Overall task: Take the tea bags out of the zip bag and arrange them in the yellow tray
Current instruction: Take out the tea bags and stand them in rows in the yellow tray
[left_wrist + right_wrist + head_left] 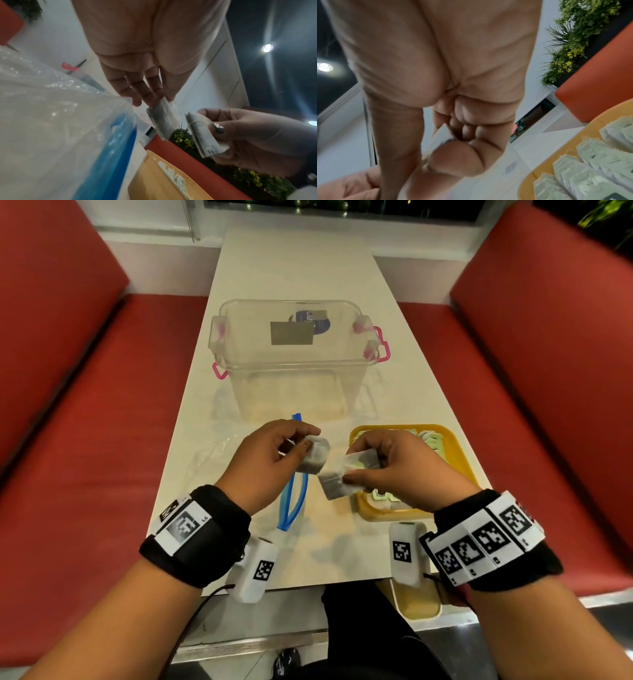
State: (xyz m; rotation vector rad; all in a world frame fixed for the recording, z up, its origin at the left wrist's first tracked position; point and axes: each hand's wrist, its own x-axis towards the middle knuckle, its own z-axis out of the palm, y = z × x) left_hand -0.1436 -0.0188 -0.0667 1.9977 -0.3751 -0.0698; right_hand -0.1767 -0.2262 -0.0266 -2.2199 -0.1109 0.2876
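Held apart: your left hand (pixel 270 460) pinches one tea bag (pixel 313 455), your right hand (pixel 394 467) another (pixel 337 481), beside the filling yellow tray (pixel 455 446), zip bag (pixel 291 474) lying emptied underneath.

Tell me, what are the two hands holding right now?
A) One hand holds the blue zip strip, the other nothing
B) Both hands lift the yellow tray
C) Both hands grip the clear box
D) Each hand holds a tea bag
D: the left hand pinches one tea bag and the right hand pinches another tea bag, above the table beside the yellow tray.
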